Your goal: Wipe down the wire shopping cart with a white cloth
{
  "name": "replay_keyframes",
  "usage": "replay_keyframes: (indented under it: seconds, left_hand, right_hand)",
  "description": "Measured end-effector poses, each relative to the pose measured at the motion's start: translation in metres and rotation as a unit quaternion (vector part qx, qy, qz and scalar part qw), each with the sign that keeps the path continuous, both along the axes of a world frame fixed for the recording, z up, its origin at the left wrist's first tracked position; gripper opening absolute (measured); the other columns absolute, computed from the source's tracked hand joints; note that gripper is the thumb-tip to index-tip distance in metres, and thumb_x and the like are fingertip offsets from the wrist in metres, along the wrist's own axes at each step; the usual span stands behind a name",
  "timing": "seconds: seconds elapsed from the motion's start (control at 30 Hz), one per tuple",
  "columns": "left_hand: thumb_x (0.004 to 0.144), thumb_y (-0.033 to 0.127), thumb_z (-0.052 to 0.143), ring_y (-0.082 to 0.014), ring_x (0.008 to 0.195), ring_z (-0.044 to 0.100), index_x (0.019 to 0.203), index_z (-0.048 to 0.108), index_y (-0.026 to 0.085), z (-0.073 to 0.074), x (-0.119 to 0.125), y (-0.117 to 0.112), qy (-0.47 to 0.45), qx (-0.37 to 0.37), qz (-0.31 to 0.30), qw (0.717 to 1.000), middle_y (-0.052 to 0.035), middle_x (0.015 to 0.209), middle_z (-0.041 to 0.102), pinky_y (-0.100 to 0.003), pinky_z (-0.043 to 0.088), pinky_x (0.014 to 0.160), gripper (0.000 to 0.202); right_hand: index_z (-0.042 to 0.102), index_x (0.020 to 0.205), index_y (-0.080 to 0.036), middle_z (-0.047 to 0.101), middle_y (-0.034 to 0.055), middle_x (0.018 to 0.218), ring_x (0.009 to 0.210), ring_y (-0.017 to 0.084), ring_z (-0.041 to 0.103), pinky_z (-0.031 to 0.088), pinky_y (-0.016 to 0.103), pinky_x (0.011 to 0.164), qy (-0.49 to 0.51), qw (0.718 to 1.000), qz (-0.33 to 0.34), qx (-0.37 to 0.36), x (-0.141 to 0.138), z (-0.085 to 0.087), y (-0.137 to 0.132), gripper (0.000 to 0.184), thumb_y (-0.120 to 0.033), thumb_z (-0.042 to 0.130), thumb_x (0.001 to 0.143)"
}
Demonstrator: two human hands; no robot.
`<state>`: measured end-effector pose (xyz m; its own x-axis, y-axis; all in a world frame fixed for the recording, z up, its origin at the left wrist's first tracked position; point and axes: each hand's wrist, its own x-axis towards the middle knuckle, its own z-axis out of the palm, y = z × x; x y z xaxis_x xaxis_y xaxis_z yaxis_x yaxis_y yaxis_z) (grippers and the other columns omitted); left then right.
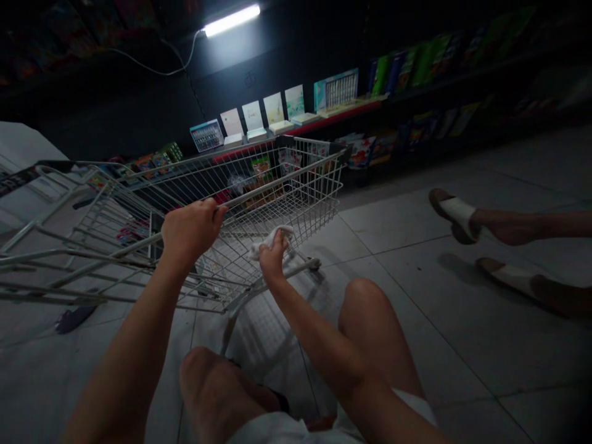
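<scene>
My left hand (192,229) is closed around the upper rail of a wire shopping cart (287,183), which stands in front of me. My right hand (272,259) pinches a crumpled white cloth (271,242) and presses it near the cart's wire side. The cart's basket holds no item that I can clearly make out, though its wires and the dim light make this hard to judge. My own bare knees (363,320) show below both hands.
Low shelves (335,111) with cards, books and packages run along the dark back wall under a tube light (231,20). A person's feet in white sandals (456,216) stand on the tiled floor (407,228) at right. More wire framing (55,259) extends at left.
</scene>
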<state>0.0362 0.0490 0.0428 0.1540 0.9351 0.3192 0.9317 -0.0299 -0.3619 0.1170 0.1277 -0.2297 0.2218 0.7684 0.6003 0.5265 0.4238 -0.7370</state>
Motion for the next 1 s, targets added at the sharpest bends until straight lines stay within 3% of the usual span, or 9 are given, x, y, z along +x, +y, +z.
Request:
replay_keyframes:
  seconds: [0.13, 0.27, 0.4, 0.5, 0.63, 0.7, 0.8, 0.9, 1.0]
  left_hand:
    - [0.098, 0.053, 0.023, -0.0319, 0.092, 0.069, 0.107, 0.064, 0.02, -0.002, -0.001, 0.001, 0.006, 0.008, 0.007, 1.0, -0.0145, 0.104, 0.072, -0.037, 0.045, 0.071, 0.054]
    - [0.098, 0.054, 0.022, -0.0318, 0.089, 0.069, 0.105, 0.065, 0.02, -0.002, -0.002, 0.0, 0.008, 0.003, 0.006, 1.0, -0.0144, 0.104, 0.072, -0.038, 0.045, 0.071, 0.055]
    - [0.098, 0.053, 0.023, -0.032, 0.09, 0.069, 0.107, 0.064, 0.02, -0.001, -0.001, -0.001, 0.005, 0.004, 0.001, 1.0, -0.0147, 0.104, 0.073, -0.037, 0.045, 0.07, 0.054]
    - [0.098, 0.053, 0.022, -0.0309, 0.091, 0.07, 0.108, 0.064, 0.02, 0.0, -0.001, -0.002, 0.009, 0.004, 0.006, 1.0, -0.0142, 0.104, 0.073, -0.036, 0.045, 0.069, 0.054]
    - [0.099, 0.052, 0.02, -0.0305, 0.088, 0.07, 0.109, 0.064, 0.02, 0.0, -0.002, -0.004, 0.017, 0.002, -0.001, 1.0, -0.0141, 0.104, 0.073, -0.036, 0.045, 0.068, 0.055]
    - [0.099, 0.052, 0.019, -0.0317, 0.089, 0.07, 0.108, 0.064, 0.02, -0.001, -0.004, -0.006, 0.017, 0.009, -0.011, 1.0, -0.0149, 0.104, 0.073, -0.037, 0.046, 0.068, 0.056]
    - [0.099, 0.052, 0.019, -0.0321, 0.089, 0.07, 0.106, 0.065, 0.019, -0.001, -0.006, -0.009, 0.008, 0.013, -0.017, 1.0, -0.0154, 0.103, 0.073, -0.038, 0.046, 0.069, 0.057]
    - [0.098, 0.052, 0.02, -0.0312, 0.09, 0.07, 0.104, 0.066, 0.02, 0.0, -0.007, -0.014, 0.002, 0.014, -0.02, 1.0, -0.0145, 0.102, 0.073, -0.036, 0.045, 0.069, 0.056]
    - [0.098, 0.052, 0.02, -0.0301, 0.089, 0.07, 0.103, 0.065, 0.02, 0.001, -0.009, -0.018, 0.011, 0.012, -0.013, 1.0, -0.0135, 0.102, 0.074, -0.035, 0.045, 0.067, 0.056]
  right_hand:
    - [0.027, 0.155, -0.017, 0.027, 0.0155, 0.155, 0.143, 0.032, 0.03, 0.033, 0.048, 0.118, -0.089, 0.996, 0.025, 0.002, 0.002, -0.012, -0.029, 0.078, -0.013, 0.05, 0.08]
    - [0.046, 0.145, -0.02, 0.04, 0.0162, 0.145, 0.136, 0.03, 0.038, 0.035, 0.05, 0.115, -0.154, 0.985, 0.077, -0.026, 0.024, -0.06, -0.043, 0.069, -0.006, 0.05, 0.077]
    - [0.047, 0.142, -0.011, 0.038, 0.0184, 0.143, 0.139, 0.03, 0.035, 0.033, 0.05, 0.117, -0.016, 0.993, 0.071, -0.089, 0.024, -0.081, -0.05, 0.072, -0.005, 0.049, 0.07]
    - [0.049, 0.135, -0.01, 0.049, 0.0156, 0.126, 0.126, 0.025, 0.05, 0.045, 0.044, 0.109, 0.165, 0.978, 0.048, -0.122, -0.003, -0.05, -0.046, 0.064, -0.006, 0.044, 0.071]
    - [0.047, 0.133, -0.017, 0.057, 0.0035, 0.095, 0.086, 0.014, 0.063, 0.059, 0.029, 0.078, 0.233, 0.96, 0.124, -0.088, -0.018, 0.041, -0.044, 0.051, -0.013, 0.037, 0.084]
    - [0.042, 0.14, -0.022, 0.057, 0.0048, 0.107, 0.095, 0.015, 0.063, 0.059, 0.029, 0.081, 0.234, 0.961, 0.143, -0.009, -0.006, 0.091, -0.049, 0.055, -0.014, 0.04, 0.085]
    - [0.031, 0.151, -0.025, 0.037, 0.009, 0.145, 0.135, 0.022, 0.043, 0.046, 0.04, 0.11, 0.101, 0.989, 0.051, 0.092, 0.02, 0.14, -0.054, 0.071, -0.011, 0.044, 0.083]
    - [0.03, 0.153, -0.022, 0.023, 0.0101, 0.156, 0.146, 0.027, 0.025, 0.031, 0.047, 0.12, -0.084, 0.991, 0.014, 0.104, 0.033, 0.131, -0.045, 0.074, -0.01, 0.047, 0.082]
    - [0.038, 0.15, -0.017, 0.025, 0.015, 0.157, 0.147, 0.032, 0.024, 0.028, 0.051, 0.119, -0.17, 0.984, 0.02, 0.051, 0.037, 0.071, -0.036, 0.068, -0.015, 0.051, 0.083]
